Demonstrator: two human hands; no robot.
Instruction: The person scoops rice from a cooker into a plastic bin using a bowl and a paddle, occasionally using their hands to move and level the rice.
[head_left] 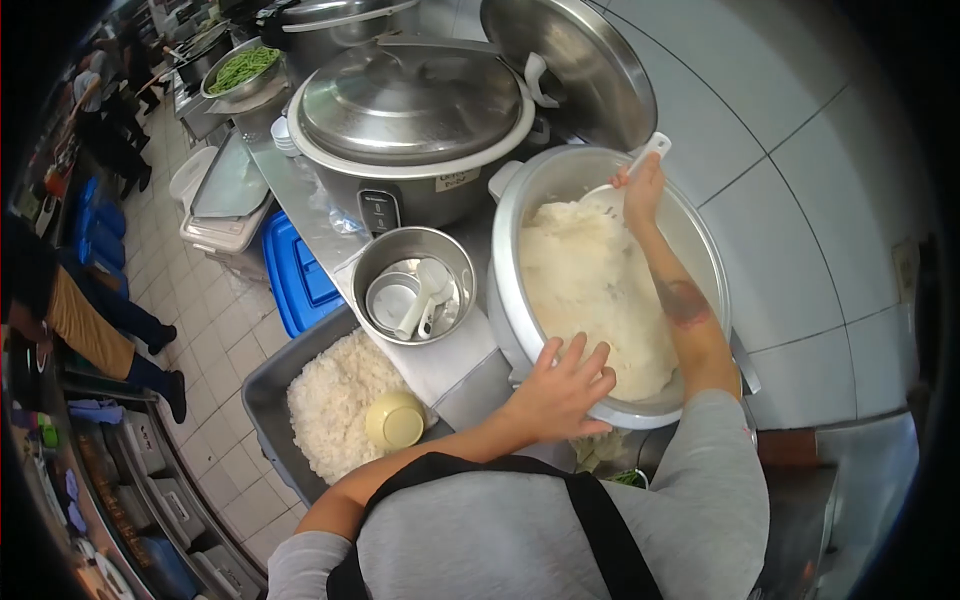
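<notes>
A large light-metal rice pot [507, 255] stands in front of me, heaped with cooked white rice [590, 280]. At its far side my right hand [645, 192] is closed around a white rice paddle [657, 147], whose blade dips to the rice beside the pot wall. My left hand [565, 388] is at the near rim with its fingers spread and holds nothing. To the left, a grey tub [262, 395] contains more rice [335, 400] and a pale yellow bowl [397, 420].
A steel pot [368, 265] with white scoops [430, 285] sits on the counter. Behind it is a lidded rice cooker [430, 180]; a big lid [600, 75] leans on the tiled wall. Green beans [245, 68] fill a bowl further back. People [90, 330] stand across the aisle at left.
</notes>
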